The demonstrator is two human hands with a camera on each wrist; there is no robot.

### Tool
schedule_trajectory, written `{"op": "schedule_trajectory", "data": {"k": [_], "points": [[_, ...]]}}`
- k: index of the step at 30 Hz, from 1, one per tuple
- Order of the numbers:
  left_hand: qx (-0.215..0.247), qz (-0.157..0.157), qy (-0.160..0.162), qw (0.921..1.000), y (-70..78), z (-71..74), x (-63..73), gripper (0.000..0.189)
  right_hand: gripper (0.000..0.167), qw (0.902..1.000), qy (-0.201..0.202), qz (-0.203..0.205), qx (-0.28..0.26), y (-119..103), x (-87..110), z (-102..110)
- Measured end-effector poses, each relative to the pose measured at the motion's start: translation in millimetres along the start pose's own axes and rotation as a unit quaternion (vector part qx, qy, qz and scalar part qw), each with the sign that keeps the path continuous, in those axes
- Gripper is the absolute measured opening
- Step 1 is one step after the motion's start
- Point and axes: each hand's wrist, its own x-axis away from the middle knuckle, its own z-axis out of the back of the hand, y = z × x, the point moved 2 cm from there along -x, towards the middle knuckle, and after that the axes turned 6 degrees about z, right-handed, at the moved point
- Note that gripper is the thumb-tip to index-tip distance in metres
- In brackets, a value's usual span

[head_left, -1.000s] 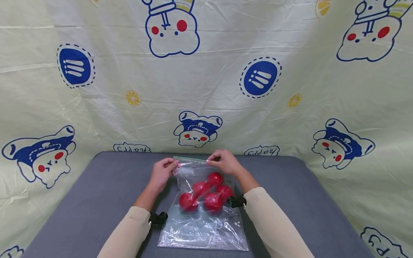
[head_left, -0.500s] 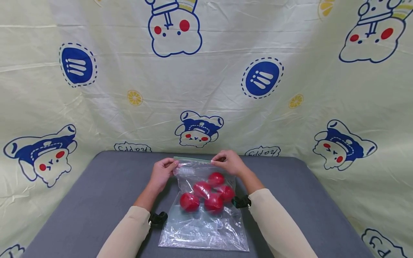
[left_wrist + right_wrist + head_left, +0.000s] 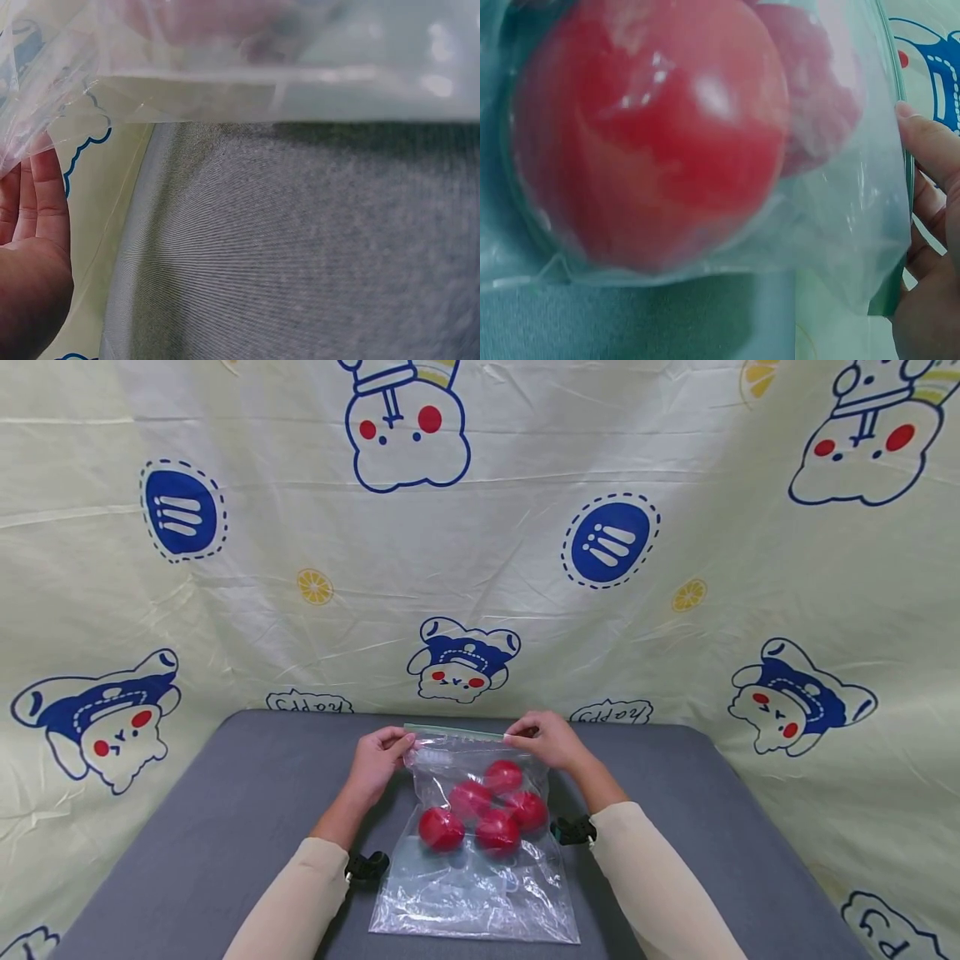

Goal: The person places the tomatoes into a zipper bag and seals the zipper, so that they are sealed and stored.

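A clear zip bag lies on the table, its top edge lifted between the hands. Several glossy red balls, possibly tomatoes, sit in its upper half. The left hand pinches the bag's top left corner at the end of the green zip strip. Thumb and fingers of the right hand pinch that strip near its right end. In the right wrist view, the right hand grips the green edge beside a large red ball. The left wrist view has the left hand under crumpled plastic.
A dark grey cloth covers the table. Behind and beside it hangs a pale printed curtain with blue cartoon figures. A black strap mount sits on each wrist, the left mount and the right mount.
The right hand has slid rightward along the zip strip toward the bag's right corner. More of the green strip shows between the hands. The left hand stays on its corner.
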Motion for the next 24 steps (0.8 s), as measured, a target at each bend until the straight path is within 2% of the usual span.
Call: {"op": "schedule_trajectory", "data": {"k": [24], "points": [[-0.007, 0.002, 0.003, 1.0, -3.6, 2.7, -1.7, 0.024, 0.017, 0.9995, 0.002, -0.031, -0.003, 15, 11.4, 12]]}}
